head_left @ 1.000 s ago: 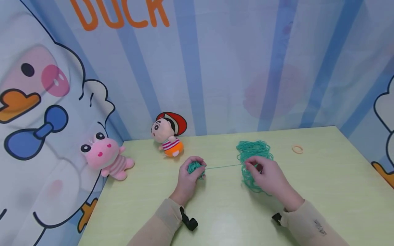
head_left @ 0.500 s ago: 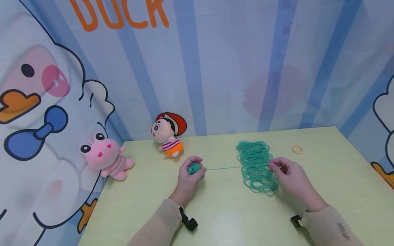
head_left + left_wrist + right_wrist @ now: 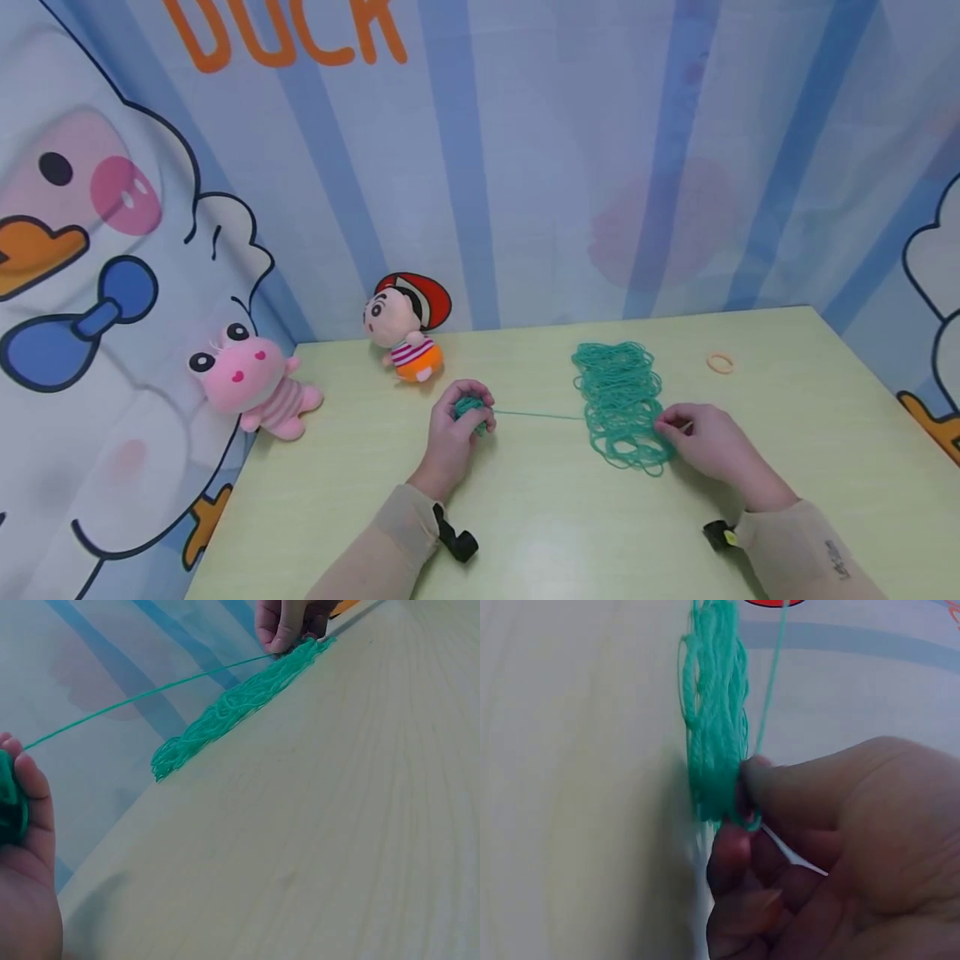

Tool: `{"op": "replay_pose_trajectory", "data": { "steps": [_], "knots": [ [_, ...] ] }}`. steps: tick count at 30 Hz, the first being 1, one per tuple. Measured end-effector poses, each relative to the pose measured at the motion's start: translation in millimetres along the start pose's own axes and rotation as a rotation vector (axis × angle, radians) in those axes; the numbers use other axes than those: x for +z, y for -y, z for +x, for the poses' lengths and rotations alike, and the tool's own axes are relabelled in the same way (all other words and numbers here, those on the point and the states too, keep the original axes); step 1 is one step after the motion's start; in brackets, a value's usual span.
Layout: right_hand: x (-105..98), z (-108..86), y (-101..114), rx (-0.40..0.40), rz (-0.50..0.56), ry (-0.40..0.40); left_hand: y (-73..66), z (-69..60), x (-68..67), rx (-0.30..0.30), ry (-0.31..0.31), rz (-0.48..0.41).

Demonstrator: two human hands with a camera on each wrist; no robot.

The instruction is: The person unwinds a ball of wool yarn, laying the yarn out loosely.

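While the left hand (image 3: 453, 427) holds a yarn ball (image 3: 467, 407) in curled fingers (image 3: 31, 778), the right hand (image 3: 707, 442) pinches its strand (image 3: 536, 414). Yarn loops (image 3: 618, 392) lie just left of this hand.

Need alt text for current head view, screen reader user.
Left hand grips a green yarn ball; a strand runs toward yarn loops on the table, where the right hand pinches it. Also visible: a pink plush, red-capped doll and orange ring.
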State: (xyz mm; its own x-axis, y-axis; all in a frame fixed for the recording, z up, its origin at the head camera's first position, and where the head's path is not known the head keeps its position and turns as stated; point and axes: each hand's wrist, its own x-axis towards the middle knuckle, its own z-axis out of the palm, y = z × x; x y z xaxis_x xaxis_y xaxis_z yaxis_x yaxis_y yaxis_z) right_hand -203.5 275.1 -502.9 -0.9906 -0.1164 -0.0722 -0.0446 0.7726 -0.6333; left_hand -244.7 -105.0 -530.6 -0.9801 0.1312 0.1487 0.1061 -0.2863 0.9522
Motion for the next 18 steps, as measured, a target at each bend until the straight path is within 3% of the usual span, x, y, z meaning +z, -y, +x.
{"op": "replay_pose_trajectory", "data": {
  "steps": [9, 14, 18],
  "knots": [
    [4.9, 2.5, -5.2, 0.013, -0.065, -0.013, -0.3, -0.8, -1.1, 0.002, 0.044, 0.048],
    [4.5, 2.1, -3.1, 0.004, -0.058, -0.014, -0.3, 0.4, -1.3, -0.048, 0.075, 0.112],
    [5.1, 1.7, 0.0, -0.004, -0.04, -0.036, 0.4, 0.5, -0.8, -0.088, 0.109, 0.099]
  ]
}}
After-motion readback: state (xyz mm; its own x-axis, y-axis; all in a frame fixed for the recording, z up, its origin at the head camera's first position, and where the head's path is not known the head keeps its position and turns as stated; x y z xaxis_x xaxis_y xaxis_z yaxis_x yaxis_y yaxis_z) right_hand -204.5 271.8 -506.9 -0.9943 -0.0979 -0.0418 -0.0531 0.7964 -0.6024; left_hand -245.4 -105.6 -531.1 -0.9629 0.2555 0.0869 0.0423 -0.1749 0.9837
